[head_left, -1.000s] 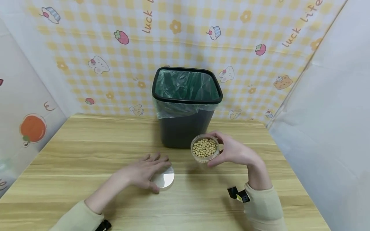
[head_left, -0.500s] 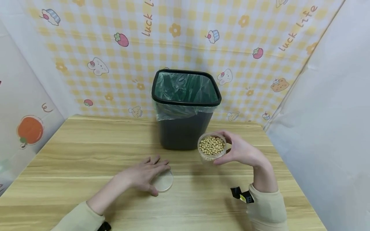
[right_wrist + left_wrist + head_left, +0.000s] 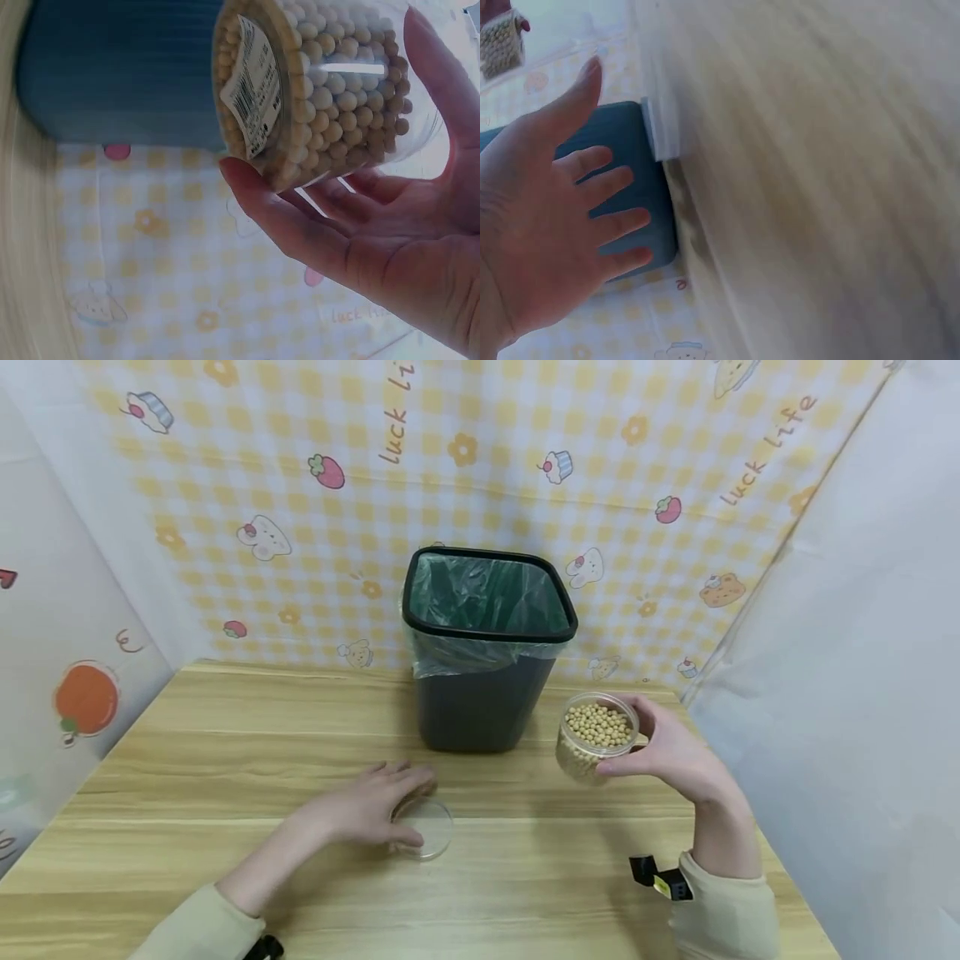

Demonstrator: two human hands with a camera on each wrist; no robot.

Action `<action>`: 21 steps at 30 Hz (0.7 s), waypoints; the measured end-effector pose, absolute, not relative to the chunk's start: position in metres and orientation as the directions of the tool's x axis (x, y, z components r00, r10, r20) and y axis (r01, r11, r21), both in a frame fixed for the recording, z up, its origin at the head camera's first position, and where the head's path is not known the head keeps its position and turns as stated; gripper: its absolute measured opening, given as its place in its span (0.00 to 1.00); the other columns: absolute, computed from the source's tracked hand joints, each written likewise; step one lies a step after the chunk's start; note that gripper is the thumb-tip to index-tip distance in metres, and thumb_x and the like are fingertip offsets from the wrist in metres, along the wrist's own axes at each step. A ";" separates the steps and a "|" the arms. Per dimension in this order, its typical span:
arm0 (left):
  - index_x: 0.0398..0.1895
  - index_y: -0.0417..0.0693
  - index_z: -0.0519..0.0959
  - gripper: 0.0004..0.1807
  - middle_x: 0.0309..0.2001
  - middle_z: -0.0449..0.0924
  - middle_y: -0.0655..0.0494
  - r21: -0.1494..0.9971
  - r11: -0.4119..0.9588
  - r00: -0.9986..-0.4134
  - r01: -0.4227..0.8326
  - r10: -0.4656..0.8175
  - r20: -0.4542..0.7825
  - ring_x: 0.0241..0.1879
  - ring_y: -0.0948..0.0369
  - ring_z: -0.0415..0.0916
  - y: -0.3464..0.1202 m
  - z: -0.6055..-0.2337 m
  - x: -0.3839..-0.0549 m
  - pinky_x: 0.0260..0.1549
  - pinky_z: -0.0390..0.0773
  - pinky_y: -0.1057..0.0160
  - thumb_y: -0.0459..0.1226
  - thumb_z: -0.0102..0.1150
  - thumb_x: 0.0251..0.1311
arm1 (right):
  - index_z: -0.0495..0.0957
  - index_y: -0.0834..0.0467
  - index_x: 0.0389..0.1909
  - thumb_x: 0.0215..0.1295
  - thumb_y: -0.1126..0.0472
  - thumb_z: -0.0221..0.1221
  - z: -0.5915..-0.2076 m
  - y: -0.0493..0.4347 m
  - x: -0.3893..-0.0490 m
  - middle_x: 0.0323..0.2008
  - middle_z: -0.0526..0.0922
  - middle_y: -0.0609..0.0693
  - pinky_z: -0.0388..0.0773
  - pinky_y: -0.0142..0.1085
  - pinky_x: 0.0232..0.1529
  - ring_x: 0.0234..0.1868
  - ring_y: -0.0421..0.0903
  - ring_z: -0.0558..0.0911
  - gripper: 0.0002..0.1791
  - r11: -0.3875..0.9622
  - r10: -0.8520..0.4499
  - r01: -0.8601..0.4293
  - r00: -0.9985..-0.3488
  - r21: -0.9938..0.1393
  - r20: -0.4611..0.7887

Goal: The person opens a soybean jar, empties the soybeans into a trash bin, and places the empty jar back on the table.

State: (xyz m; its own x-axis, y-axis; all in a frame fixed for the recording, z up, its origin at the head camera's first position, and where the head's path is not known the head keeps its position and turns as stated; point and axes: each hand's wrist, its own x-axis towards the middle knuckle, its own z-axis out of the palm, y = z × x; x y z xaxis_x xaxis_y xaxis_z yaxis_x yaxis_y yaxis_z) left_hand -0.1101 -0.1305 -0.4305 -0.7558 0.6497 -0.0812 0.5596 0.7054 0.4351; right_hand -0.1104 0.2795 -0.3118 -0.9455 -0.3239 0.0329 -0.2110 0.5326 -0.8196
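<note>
My right hand (image 3: 678, 756) grips a clear round jar (image 3: 576, 760) from its right side and holds it above the table. Pale yellow soybeans (image 3: 600, 724) fill much of the jar, whose top is uncovered. A paper barcode label (image 3: 255, 86) sticks to its bottom in the right wrist view. My left hand (image 3: 360, 810) hovers over the left part of a clear round lid (image 3: 433, 833) lying on the table. In the left wrist view the fingers (image 3: 619, 225) are spread and hold nothing, with the lid's edge (image 3: 660, 131) beyond them.
A dark bin (image 3: 480, 706) lined with a clear bag stands at the back of the wooden table (image 3: 247, 718). Behind it hangs a yellow checked cloth (image 3: 315, 543). White sheets (image 3: 847, 693) close off both sides.
My right hand has carried the jar to the right, away from the bin's front, and the jar is more upright. My left hand stays by the lid, its fingers drawn in a little.
</note>
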 end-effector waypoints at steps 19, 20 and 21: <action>0.55 0.48 0.83 0.22 0.49 0.88 0.49 0.508 0.703 -0.863 0.499 0.352 0.362 0.46 0.53 0.83 -0.149 -0.351 -0.146 0.43 0.84 0.50 0.53 0.62 0.69 | 0.60 0.56 0.74 0.61 0.52 0.74 -0.249 0.304 -0.122 0.64 0.73 0.47 0.77 0.23 0.48 0.57 0.31 0.74 0.45 0.678 -0.086 -0.110 -0.994 -0.727 0.070; 0.54 0.49 0.83 0.21 0.47 0.88 0.50 0.528 0.692 -0.867 0.492 0.336 0.368 0.45 0.53 0.83 -0.149 -0.345 -0.148 0.43 0.83 0.50 0.53 0.61 0.70 | 0.61 0.56 0.74 0.61 0.52 0.74 -0.246 0.305 -0.124 0.63 0.73 0.47 0.77 0.23 0.47 0.57 0.32 0.75 0.44 0.680 -0.083 -0.110 -0.994 -0.725 0.073; 0.53 0.49 0.83 0.19 0.46 0.88 0.50 0.548 0.680 -0.870 0.487 0.320 0.376 0.44 0.53 0.83 -0.150 -0.340 -0.149 0.43 0.83 0.51 0.52 0.60 0.71 | 0.62 0.56 0.73 0.61 0.52 0.74 -0.242 0.306 -0.126 0.64 0.72 0.46 0.77 0.22 0.48 0.59 0.34 0.74 0.44 0.686 -0.082 -0.109 -0.994 -0.719 0.073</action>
State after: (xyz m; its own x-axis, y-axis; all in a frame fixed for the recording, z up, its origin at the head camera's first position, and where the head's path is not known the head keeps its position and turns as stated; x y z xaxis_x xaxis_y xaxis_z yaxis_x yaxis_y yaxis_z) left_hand -0.1494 -0.1498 -0.3395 -0.8697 0.3201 0.3758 0.4871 0.6799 0.5482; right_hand -0.1259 0.3057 -0.2421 -0.9940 -0.0815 0.0729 -0.1090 0.6859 -0.7195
